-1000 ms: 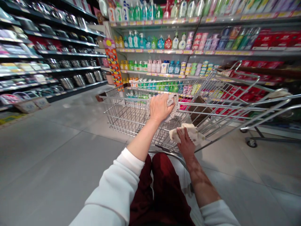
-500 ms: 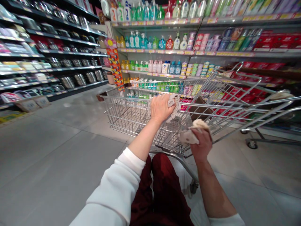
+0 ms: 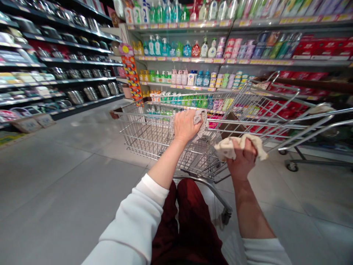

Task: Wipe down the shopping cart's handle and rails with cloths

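A wire shopping cart (image 3: 143, 136) stands sideways in front of my knees. My left hand (image 3: 184, 125) is closed over its near top rail, gripping a pale patterned cloth (image 3: 203, 120) that is bunched between palm and rail. Farther right, my right hand (image 3: 242, 158) has its fingers wrapped round a cream cloth (image 3: 255, 143), which spreads out on both sides of the fist. This second cloth lies against or just in front of the cart's near side; whether it touches the wires is not clear.
Another cart (image 3: 292, 162) stands at the right. Behind the carts, shelves (image 3: 176, 59) hold pump bottles and red packs. Shelves of metal pots (image 3: 91, 94) line the left, with cardboard boxes (image 3: 29, 125) on the floor below.
My right hand has shifted slightly right and up, and its cloth now spreads wider beyond the fingers. My left hand keeps its hold on the rail. The whole view has shifted a little.
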The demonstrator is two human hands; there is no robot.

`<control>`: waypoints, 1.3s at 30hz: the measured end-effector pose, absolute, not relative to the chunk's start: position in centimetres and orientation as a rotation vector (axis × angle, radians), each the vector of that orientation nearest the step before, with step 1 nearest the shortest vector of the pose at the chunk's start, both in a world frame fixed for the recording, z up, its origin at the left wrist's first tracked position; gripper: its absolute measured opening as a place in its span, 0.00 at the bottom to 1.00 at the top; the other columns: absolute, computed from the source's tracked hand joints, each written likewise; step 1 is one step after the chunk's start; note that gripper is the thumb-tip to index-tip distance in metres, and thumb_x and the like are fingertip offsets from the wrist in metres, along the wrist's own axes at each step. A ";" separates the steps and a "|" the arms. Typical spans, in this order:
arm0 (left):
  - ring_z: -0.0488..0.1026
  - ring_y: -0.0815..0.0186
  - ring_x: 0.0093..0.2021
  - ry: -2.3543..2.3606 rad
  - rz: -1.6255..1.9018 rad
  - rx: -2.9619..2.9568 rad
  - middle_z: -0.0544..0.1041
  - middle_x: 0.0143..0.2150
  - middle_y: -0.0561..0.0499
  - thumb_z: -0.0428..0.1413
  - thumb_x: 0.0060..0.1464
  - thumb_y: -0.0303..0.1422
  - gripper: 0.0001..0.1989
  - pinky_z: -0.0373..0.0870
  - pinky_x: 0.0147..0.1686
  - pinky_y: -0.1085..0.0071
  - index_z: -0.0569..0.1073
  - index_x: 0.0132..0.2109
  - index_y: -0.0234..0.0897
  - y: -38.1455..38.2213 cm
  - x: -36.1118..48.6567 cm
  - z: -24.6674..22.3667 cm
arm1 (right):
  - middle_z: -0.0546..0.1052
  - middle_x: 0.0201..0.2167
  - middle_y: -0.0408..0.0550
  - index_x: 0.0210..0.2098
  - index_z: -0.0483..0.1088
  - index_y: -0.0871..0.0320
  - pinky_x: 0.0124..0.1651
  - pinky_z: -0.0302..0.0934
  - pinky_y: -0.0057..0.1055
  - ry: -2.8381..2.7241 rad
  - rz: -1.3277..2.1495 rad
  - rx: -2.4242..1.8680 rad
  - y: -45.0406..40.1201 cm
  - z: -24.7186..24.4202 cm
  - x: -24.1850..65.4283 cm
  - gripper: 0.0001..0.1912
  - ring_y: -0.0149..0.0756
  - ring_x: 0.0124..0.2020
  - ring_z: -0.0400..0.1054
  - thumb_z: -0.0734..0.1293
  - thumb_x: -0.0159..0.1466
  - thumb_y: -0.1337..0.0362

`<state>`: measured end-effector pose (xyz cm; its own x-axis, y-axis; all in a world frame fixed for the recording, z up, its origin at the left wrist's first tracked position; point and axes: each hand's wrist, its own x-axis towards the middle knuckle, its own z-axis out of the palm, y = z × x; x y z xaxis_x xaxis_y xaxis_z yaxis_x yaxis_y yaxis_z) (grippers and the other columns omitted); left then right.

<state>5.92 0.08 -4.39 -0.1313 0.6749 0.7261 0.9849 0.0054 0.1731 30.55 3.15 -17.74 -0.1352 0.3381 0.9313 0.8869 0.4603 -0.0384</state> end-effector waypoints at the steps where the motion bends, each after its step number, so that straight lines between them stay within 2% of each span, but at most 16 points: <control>1: 0.70 0.56 0.47 -1.848 -0.937 -1.707 0.78 0.44 0.45 0.41 0.70 0.45 0.18 0.59 0.46 0.60 0.73 0.46 0.42 0.1 5.9 -4.4 | 0.69 0.65 0.63 0.59 0.76 0.55 0.62 0.62 0.48 -1.765 -0.640 -1.097 2.6 -19.2 30.2 0.25 0.55 0.63 0.65 0.64 0.64 0.59; 3: 0.70 0.55 0.47 -1.840 -0.959 -1.727 0.78 0.44 0.45 0.42 0.69 0.45 0.19 0.59 0.47 0.60 0.73 0.46 0.42 0.1 6.0 -4.3 | 0.72 0.64 0.59 0.58 0.76 0.53 0.61 0.64 0.41 -1.871 -0.591 -1.141 1.4 -21.9 29.5 0.26 0.49 0.61 0.69 0.64 0.61 0.67; 5: 0.70 0.55 0.48 -1.835 -0.981 -1.749 0.78 0.45 0.44 0.42 0.69 0.45 0.18 0.58 0.47 0.60 0.73 0.46 0.41 0.0 6.0 -4.3 | 0.73 0.64 0.55 0.58 0.77 0.50 0.61 0.65 0.39 -1.921 -0.578 -1.151 0.6 -23.8 28.9 0.30 0.46 0.61 0.71 0.63 0.59 0.72; 8: 0.70 0.55 0.48 -1.850 -0.971 -1.741 0.79 0.46 0.44 0.42 0.69 0.45 0.18 0.58 0.47 0.60 0.73 0.46 0.42 0.1 6.0 -4.3 | 0.73 0.64 0.54 0.58 0.77 0.49 0.62 0.64 0.42 -1.958 -0.572 -1.145 -0.2 -25.3 28.4 0.32 0.47 0.59 0.72 0.63 0.56 0.73; 12: 0.70 0.55 0.48 -1.867 -0.939 -1.711 0.79 0.46 0.44 0.42 0.70 0.45 0.18 0.59 0.48 0.60 0.72 0.46 0.43 0.1 6.0 -4.4 | 0.76 0.61 0.53 0.54 0.79 0.49 0.57 0.67 0.39 -1.960 -0.520 -1.140 -0.1 -24.9 28.7 0.29 0.44 0.53 0.76 0.64 0.56 0.74; 17: 0.70 0.55 0.48 -1.848 -0.945 -1.728 0.79 0.46 0.44 0.41 0.70 0.46 0.19 0.58 0.48 0.60 0.72 0.46 0.42 0.1 5.9 -4.4 | 0.81 0.52 0.51 0.45 0.80 0.51 0.59 0.65 0.41 -1.899 -0.470 -0.874 0.5 -21.5 30.1 0.14 0.44 0.54 0.75 0.66 0.64 0.66; 20: 0.70 0.56 0.47 -1.842 -0.936 -1.712 0.79 0.45 0.45 0.41 0.70 0.46 0.19 0.59 0.48 0.60 0.72 0.46 0.42 0.1 5.9 -4.4 | 0.82 0.47 0.54 0.43 0.79 0.54 0.59 0.65 0.45 -1.637 -0.514 -0.785 1.3 -17.6 31.0 0.10 0.46 0.52 0.76 0.65 0.66 0.63; 24: 0.70 0.56 0.46 -1.823 -0.918 -1.687 0.79 0.44 0.46 0.41 0.70 0.46 0.19 0.59 0.47 0.60 0.72 0.45 0.43 0.1 5.8 -4.5 | 0.78 0.54 0.61 0.48 0.79 0.57 0.59 0.64 0.49 -1.369 -0.716 -0.764 3.4 -11.8 32.2 0.14 0.52 0.57 0.72 0.67 0.66 0.59; 28: 0.70 0.56 0.45 -1.794 -0.931 -1.663 0.79 0.43 0.46 0.41 0.70 0.46 0.19 0.59 0.45 0.60 0.72 0.46 0.42 0.2 5.7 -4.7 | 0.69 0.62 0.67 0.56 0.77 0.62 0.62 0.57 0.60 -1.370 -0.821 -0.684 5.7 -8.9 32.8 0.25 0.61 0.65 0.61 0.63 0.68 0.52; 30: 0.70 0.56 0.44 -1.789 -0.939 -1.662 0.78 0.43 0.46 0.41 0.70 0.46 0.19 0.59 0.45 0.60 0.72 0.45 0.42 0.3 5.7 -4.7 | 0.67 0.64 0.67 0.59 0.75 0.62 0.63 0.55 0.61 -1.438 -0.793 -0.690 6.0 -9.6 32.7 0.28 0.62 0.66 0.58 0.61 0.69 0.50; 34: 0.70 0.56 0.45 -1.792 -0.955 -1.677 0.78 0.42 0.46 0.42 0.70 0.45 0.18 0.59 0.46 0.60 0.72 0.44 0.42 0.4 5.7 -4.8 | 0.69 0.62 0.65 0.57 0.75 0.59 0.62 0.58 0.52 -1.594 -0.774 -0.793 4.8 -14.6 31.9 0.25 0.56 0.63 0.63 0.62 0.68 0.52; 39: 0.70 0.56 0.45 -1.775 -0.953 -1.674 0.78 0.42 0.46 0.43 0.70 0.45 0.18 0.60 0.46 0.60 0.72 0.44 0.42 0.7 5.7 -4.9 | 0.75 0.59 0.59 0.55 0.76 0.55 0.60 0.62 0.41 -1.872 -0.761 -0.876 2.5 -22.9 30.4 0.22 0.47 0.57 0.70 0.66 0.62 0.68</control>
